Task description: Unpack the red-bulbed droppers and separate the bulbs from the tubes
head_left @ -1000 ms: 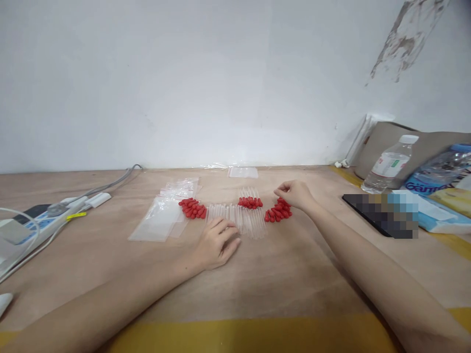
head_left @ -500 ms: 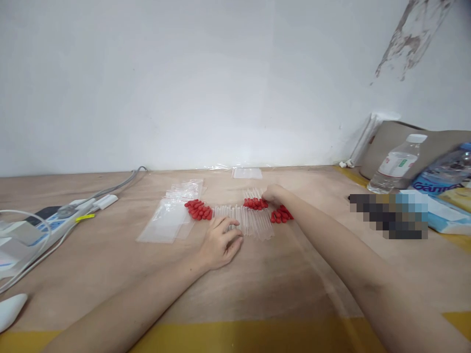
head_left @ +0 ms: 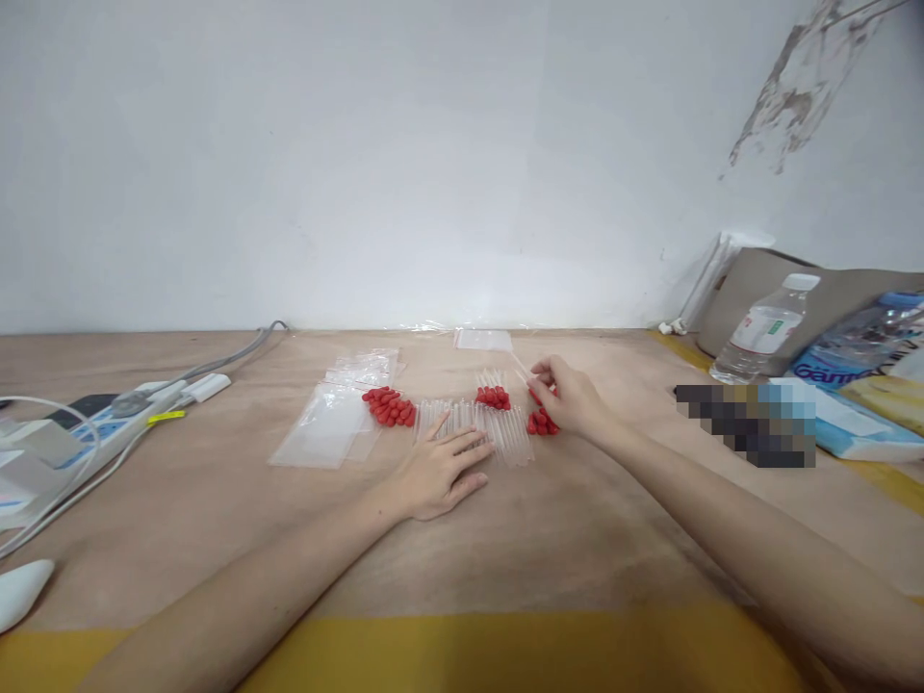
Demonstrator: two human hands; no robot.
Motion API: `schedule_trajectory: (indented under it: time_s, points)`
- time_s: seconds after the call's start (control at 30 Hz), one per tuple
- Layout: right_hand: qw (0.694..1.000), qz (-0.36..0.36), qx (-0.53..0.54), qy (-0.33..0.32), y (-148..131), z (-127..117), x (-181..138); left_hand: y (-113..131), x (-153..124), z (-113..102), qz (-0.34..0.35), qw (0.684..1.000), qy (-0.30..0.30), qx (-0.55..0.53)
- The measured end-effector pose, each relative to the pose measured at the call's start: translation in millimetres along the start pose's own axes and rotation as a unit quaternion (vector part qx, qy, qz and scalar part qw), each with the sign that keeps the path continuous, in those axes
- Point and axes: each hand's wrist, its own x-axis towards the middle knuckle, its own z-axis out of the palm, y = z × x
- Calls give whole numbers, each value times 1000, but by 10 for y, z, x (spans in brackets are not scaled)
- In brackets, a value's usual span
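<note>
My left hand (head_left: 440,469) lies flat on the wooden table (head_left: 563,520), fingers spread, its fingertips on a row of clear glass dropper tubes (head_left: 498,433). My right hand (head_left: 570,395) is closed in a pinch on one clear dropper tube, lifted over a pile of red rubber bulbs (head_left: 540,422). A second group of red bulbs (head_left: 494,397) sits at the far end of the tubes. A third pile of red bulbs (head_left: 390,406) lies to the left.
Clear zip bags (head_left: 324,433) lie left of the bulbs, another small bag (head_left: 482,339) near the wall. A power strip with cables (head_left: 108,419) is at far left. Water bottles (head_left: 761,327) and packets stand at right.
My right hand drew back from the middle bulbs and lifted with a tube pinched in its fingers. My left hand spread flatter on the tubes.
</note>
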Motion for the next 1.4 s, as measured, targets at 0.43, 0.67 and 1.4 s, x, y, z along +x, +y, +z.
schedule_trajectory:
  time_s: [0.43,0.67,1.4]
  points:
    - [949,-296,-59,93,-131,394,-744,39,42,88,1,980,187,72]
    - [935,-345,-41,67,-127,411,-727,96,58,46,41,984,165,58]
    - [885,-438,-87,130,108,176,-773,16,-153,-54,-14,988,154,-18]
